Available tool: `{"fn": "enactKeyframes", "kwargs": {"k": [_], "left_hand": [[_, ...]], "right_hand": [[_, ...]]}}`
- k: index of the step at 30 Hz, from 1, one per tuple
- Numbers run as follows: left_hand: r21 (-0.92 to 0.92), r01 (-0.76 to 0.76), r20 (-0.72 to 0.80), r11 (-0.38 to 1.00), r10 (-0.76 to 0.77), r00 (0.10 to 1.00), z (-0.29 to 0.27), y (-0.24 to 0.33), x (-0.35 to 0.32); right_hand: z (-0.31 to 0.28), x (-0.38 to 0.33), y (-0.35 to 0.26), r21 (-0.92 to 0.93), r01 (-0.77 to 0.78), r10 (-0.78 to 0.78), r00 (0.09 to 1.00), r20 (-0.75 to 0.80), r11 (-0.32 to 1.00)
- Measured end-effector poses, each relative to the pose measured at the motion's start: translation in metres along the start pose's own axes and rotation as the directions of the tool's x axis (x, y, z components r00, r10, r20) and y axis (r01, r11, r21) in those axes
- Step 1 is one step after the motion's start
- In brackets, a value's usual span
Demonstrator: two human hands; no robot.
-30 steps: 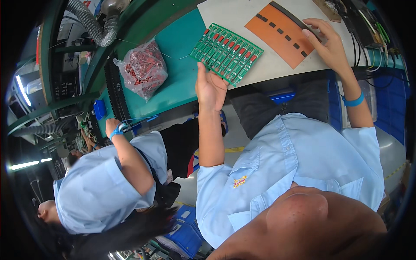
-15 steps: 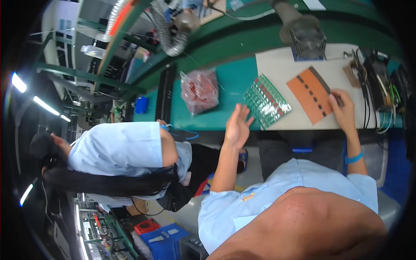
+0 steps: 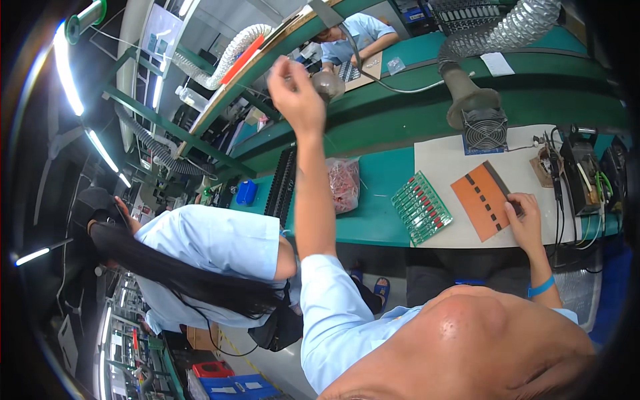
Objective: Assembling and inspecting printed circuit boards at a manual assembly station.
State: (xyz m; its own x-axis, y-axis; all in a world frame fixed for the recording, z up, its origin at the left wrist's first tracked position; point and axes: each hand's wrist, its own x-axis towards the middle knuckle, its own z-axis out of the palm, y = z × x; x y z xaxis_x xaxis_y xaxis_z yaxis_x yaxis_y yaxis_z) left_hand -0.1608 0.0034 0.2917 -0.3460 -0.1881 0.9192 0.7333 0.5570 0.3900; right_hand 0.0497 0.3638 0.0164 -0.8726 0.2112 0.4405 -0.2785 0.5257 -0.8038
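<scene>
My left hand (image 3: 297, 100) is raised high over the far side of the bench, beside the wooden-edged shelf (image 3: 257, 57). Its fingers look bent and are smeared by motion, so whether they hold anything is unclear. My right hand (image 3: 525, 217) is closed on the dark right edge of a flat orange board (image 3: 475, 203) with a row of dark slots. That board lies tilted on a pale sheet (image 3: 437, 153). Left of it, a green circuit board panel (image 3: 421, 210) with rows of red parts rests partly on the sheet.
A clear bag of red parts (image 3: 343, 187) stands left, beside a black slotted rack (image 3: 281, 183). A fan (image 3: 485, 131) sits under a duct behind the boards. Cabled equipment (image 3: 580, 173) stands right. A co-worker (image 3: 207, 240) sits at left; another person (image 3: 357, 43) works across.
My left hand has risen from beside the green panel up to the shelf. The view has tilted upward. My right hand stays at the orange board's edge.
</scene>
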Motion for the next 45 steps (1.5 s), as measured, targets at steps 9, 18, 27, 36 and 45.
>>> {"fn": "enactKeyframes", "kwargs": {"k": [9,18,27,36,45], "left_hand": [[-0.501,0.68,0.142,0.536,-0.724,0.675,0.01,-0.128,0.142],[-0.326,0.857,0.34,0.398,-0.797,0.499,0.035,-0.184,-0.001],[-0.425,0.769,0.362,0.477,-0.689,0.628,-0.003,-0.139,0.029],[-0.56,0.588,0.294,0.583,-0.523,0.8,-0.059,-0.086,0.071],[-0.604,0.543,0.22,0.584,-0.532,0.817,-0.08,-0.006,-0.02]], "right_hand": [[-0.001,-0.006,-0.004,-0.046,0.069,-0.069,0.998,0.002,0.997],[-0.001,0.005,0.015,-0.093,0.077,-0.075,0.997,0.024,0.993],[0.003,0.003,0.018,-0.189,0.044,-0.044,0.999,0.0,0.981],[-0.01,0.019,0.028,-0.314,0.075,-0.057,0.996,0.068,0.946],[-0.01,0.028,0.042,-0.355,0.115,-0.067,0.987,0.145,0.928]]}}
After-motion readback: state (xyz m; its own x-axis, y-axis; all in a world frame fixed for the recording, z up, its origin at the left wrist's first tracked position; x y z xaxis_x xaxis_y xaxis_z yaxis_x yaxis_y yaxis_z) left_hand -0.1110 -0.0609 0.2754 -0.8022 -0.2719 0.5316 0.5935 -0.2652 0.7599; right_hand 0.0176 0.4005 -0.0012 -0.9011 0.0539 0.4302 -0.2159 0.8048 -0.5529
